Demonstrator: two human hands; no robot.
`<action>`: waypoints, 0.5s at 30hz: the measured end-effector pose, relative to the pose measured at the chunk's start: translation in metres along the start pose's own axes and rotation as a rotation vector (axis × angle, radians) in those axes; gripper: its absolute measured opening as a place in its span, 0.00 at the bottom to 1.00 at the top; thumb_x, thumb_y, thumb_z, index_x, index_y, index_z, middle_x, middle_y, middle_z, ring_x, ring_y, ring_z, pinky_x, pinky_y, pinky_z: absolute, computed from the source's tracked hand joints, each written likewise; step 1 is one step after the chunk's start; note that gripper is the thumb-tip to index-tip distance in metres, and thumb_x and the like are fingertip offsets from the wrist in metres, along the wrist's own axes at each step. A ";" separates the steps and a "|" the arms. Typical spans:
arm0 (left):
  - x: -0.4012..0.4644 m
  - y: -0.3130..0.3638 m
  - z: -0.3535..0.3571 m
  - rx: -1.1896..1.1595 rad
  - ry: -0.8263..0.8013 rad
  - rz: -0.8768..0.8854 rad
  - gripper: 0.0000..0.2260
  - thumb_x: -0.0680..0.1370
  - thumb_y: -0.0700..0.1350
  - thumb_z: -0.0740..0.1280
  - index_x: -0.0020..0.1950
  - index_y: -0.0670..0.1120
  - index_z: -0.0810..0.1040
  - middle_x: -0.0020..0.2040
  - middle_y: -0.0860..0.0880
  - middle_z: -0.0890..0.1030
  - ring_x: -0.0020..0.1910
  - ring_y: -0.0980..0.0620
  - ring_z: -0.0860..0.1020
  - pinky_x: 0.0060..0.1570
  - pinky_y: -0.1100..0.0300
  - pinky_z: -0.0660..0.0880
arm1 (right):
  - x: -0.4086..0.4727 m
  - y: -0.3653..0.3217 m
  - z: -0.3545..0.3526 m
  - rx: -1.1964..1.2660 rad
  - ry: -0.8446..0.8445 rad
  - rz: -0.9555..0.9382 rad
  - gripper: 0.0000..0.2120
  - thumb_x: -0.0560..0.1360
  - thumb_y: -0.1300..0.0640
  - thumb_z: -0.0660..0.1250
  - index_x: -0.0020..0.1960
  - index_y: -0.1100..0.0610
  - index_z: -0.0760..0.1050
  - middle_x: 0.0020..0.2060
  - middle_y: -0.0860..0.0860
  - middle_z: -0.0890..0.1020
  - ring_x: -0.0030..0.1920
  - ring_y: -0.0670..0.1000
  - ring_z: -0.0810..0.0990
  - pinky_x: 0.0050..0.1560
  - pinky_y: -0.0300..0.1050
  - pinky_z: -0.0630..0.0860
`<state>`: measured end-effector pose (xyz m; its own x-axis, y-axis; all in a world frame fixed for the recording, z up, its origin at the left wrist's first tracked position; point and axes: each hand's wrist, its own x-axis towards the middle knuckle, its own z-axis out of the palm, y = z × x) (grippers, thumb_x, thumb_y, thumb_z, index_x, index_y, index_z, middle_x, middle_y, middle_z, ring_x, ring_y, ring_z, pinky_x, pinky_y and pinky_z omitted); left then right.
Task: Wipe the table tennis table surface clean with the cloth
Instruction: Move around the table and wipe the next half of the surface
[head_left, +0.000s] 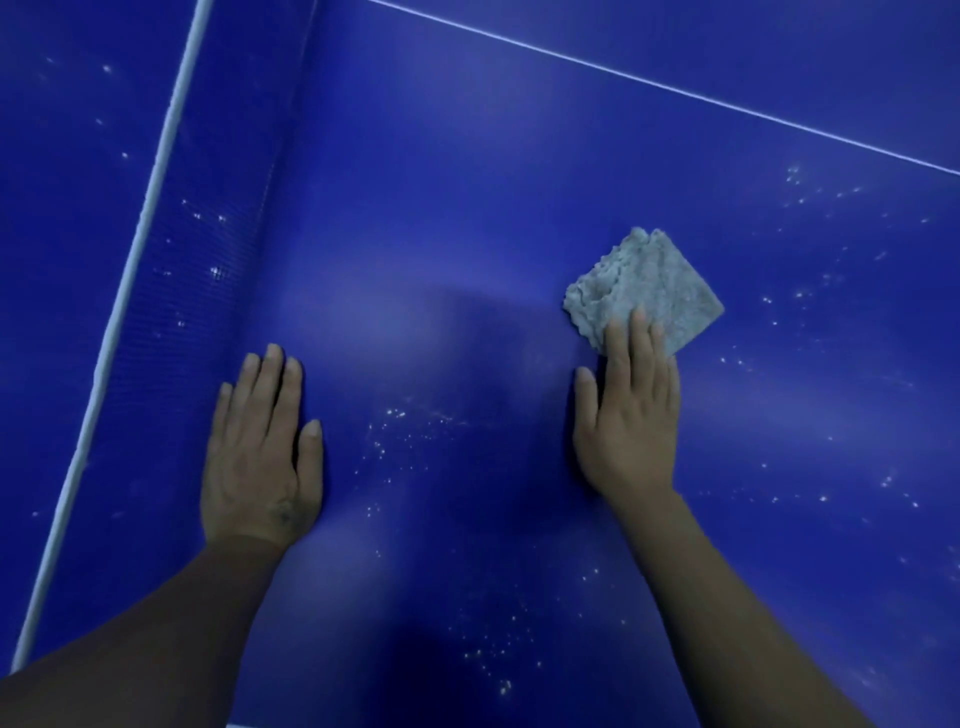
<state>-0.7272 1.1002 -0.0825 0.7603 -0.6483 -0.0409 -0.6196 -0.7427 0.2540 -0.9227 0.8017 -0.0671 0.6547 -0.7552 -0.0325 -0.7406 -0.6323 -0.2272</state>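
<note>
- Net (171, 291): dark mesh with a white top band, running from the lower left corner up toward the top of the view; pale specks show on and through the mesh.
- Left hand (260, 457): lies flat on the table tennis table (426, 218), palm down, just right of the net's foot. Fingers straight and close together, thumb out to the right. It grips nothing (contact is by palm and fingers only).
- Specks (410, 431): a scatter of small white bits on the blue surface between the two hands, trailing down toward the near edge of the view.
- Right hand (626, 410): palm down, fingers straight, thumb spread to the left on the bare surface. The fingertips (638, 318) press on the near corner of the cloth; nothing is curled round it or pinched.
- Cloth (649, 283): grey, nubbly, folded into a rough square set corner-on, flat on the table right of centre, mostly beyond the right hand's fingers.
- White line (675, 91): thin, crossing the surface diagonally from top centre to the right edge.
- More specks (810, 291) lie right of the cloth, toward the right edge (faint, some blurred).
</note>
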 end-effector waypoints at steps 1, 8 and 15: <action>0.000 0.000 0.000 -0.001 -0.003 -0.003 0.27 0.86 0.49 0.53 0.85 0.39 0.59 0.86 0.44 0.57 0.86 0.44 0.52 0.83 0.38 0.54 | 0.003 -0.001 -0.007 0.005 -0.001 0.015 0.28 0.88 0.43 0.51 0.85 0.53 0.61 0.85 0.52 0.61 0.84 0.54 0.57 0.83 0.56 0.51; 0.000 0.000 0.000 0.008 -0.016 -0.003 0.28 0.86 0.49 0.53 0.84 0.38 0.59 0.86 0.43 0.57 0.86 0.44 0.52 0.83 0.38 0.54 | 0.103 0.023 -0.021 0.075 0.039 -0.161 0.26 0.87 0.43 0.59 0.78 0.58 0.70 0.80 0.56 0.68 0.81 0.58 0.64 0.82 0.54 0.58; 0.001 0.001 -0.001 -0.017 -0.005 -0.010 0.28 0.86 0.49 0.53 0.84 0.38 0.60 0.86 0.44 0.57 0.86 0.45 0.52 0.84 0.41 0.51 | 0.110 0.021 -0.005 0.088 -0.006 -0.075 0.28 0.86 0.36 0.54 0.83 0.45 0.64 0.86 0.48 0.56 0.86 0.53 0.51 0.84 0.58 0.52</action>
<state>-0.7270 1.0985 -0.0809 0.7658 -0.6413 -0.0479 -0.6082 -0.7464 0.2703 -0.8669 0.7046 -0.0710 0.7090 -0.7050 -0.0181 -0.6736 -0.6693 -0.3136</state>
